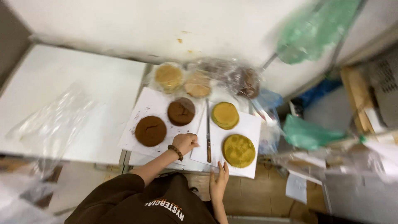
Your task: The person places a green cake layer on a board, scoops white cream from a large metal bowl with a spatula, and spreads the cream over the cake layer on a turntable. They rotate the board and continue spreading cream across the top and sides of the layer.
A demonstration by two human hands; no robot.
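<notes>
Knife (208,132) lies between the two white sheets, handle toward you; your left hand (185,142) curls loosely just beside it, your right hand (218,182), fingers together, pins the sheet (248,124) under the green cake rounds (239,150).

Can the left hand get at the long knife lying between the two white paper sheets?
Probably yes. The left hand rests on the white paper sheet right beside the long knife's handle end, with nothing lying between them. The right hand sits at the near edge, clear.
</notes>
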